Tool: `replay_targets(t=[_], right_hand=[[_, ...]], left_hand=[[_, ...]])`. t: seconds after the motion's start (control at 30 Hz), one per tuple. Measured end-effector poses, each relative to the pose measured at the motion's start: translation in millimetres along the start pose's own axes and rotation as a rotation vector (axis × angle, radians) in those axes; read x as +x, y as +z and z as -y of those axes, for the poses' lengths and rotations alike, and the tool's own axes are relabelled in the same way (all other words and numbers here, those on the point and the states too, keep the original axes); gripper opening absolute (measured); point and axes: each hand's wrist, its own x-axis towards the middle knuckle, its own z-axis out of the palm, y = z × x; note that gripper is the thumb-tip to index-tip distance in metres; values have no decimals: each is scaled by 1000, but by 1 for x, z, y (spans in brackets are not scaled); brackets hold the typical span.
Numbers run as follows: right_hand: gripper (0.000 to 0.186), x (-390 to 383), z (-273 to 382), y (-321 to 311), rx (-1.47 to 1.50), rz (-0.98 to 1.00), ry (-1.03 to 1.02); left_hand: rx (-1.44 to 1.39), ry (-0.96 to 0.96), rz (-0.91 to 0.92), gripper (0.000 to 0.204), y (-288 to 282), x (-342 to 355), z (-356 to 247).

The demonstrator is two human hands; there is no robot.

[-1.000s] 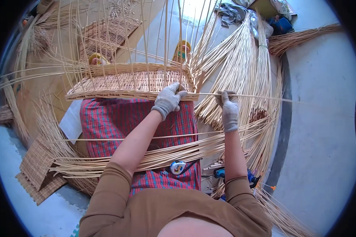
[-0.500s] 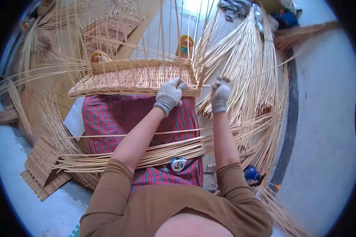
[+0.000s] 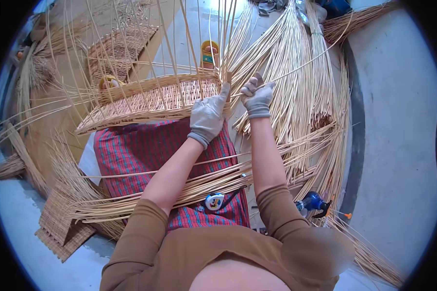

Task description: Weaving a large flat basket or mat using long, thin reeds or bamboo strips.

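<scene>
A shallow woven wicker basket (image 3: 145, 99) with tall upright stakes rests across my knees on a red plaid cloth (image 3: 126, 155). My left hand (image 3: 206, 116), in a grey-white work glove, is closed on the basket's near right corner, its thumb pointing up beside a flat wooden corner post (image 3: 229, 80). Just right of that corner, my gloved right hand (image 3: 257, 99) is closed around a long wicker rod (image 3: 306, 69). One end of this rod runs off to the upper right; the other meets the basket corner.
Loose wicker rods (image 3: 179, 196) lie across my lap, with a white tape measure (image 3: 213, 201) beside them. Big rod bundles (image 3: 296, 77) spread on the floor at right, near a blue spray bottle (image 3: 313, 203). Woven panels (image 3: 116, 53) lie beyond the basket. My feet wear yellow sandals (image 3: 209, 57).
My right hand has moved left, close to the basket corner, with the rod. My left thumb now points up along the corner post. The basket appears shifted left and tilted, its right end farther up.
</scene>
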Motion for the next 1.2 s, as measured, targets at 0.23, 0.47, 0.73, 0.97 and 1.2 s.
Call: replay_targets(t=[0.23, 0.47, 0.73, 0.97, 1.2], right_hand=[[79, -25, 6, -12, 71, 150, 1], [68, -89, -21, 27, -420, 152, -378], [14, -129, -106, 53, -964, 464, -323], [53, -46, -31, 23, -1341, 323, -7], [49, -72, -56, 62, -2207, 125, -411]], left_hand=[[-113, -73, -42, 92, 2, -4, -2], [-129, -126, -47, 79, 8, 2, -2], [-1118, -291, -251, 42, 39, -8, 24], [-1458, -371, -456, 30, -2, -23, 51], [-1061, -529, -202, 19, -61, 25, 73]])
